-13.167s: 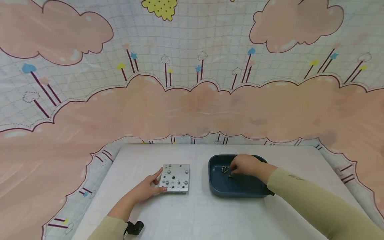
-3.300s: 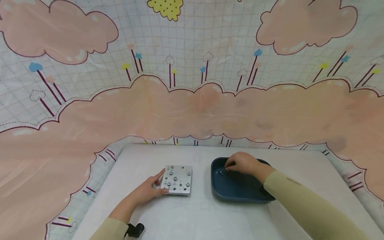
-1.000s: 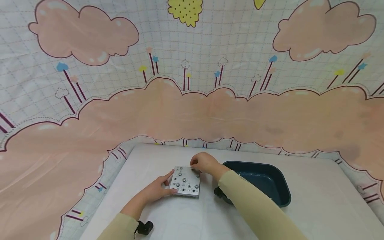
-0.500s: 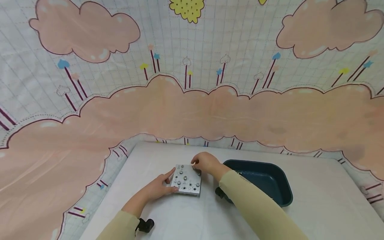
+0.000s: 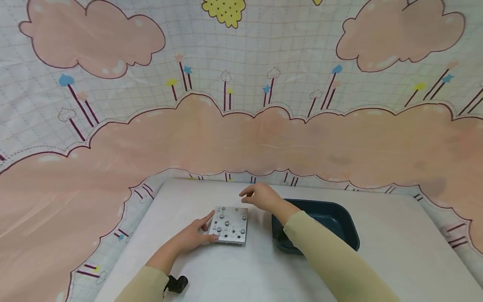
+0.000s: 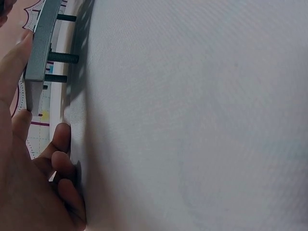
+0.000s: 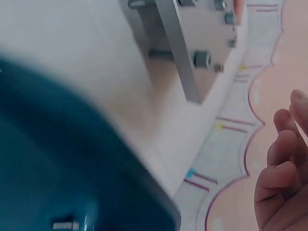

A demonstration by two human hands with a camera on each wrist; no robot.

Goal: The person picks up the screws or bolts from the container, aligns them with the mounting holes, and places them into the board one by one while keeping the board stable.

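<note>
Silver plate (image 5: 235, 219) lying between two hands, near a blue tray (image 5: 341, 219)

Peach clouds are spreading over the patterned cloth (image 5: 245, 138) that is hanging behind the white desk (image 5: 215, 277). To the right of the plate the dark blue tray is sitting, a loose screw (image 7: 65, 224) lying inside. The right sleeve (image 5: 332, 251) is running across the near side of that tray, hiding part of it from where I'm standing. At the left wrist a black device (image 5: 176, 284) is jutting out over the desk.

On the desk, left of the tray, the plate is showing several round screw heads (image 7: 202, 59) on its face, while threaded shanks (image 6: 62, 57) are poking out underneath. The left hand (image 5: 190, 238) is gripping its left side, the index finger touching near the far corner and the thumb pressing near the closer one. Beyond the plate's far right corner the right hand (image 5: 264, 198) is hovering, its fingers bending loosely, released, just apart from the metal.
</note>
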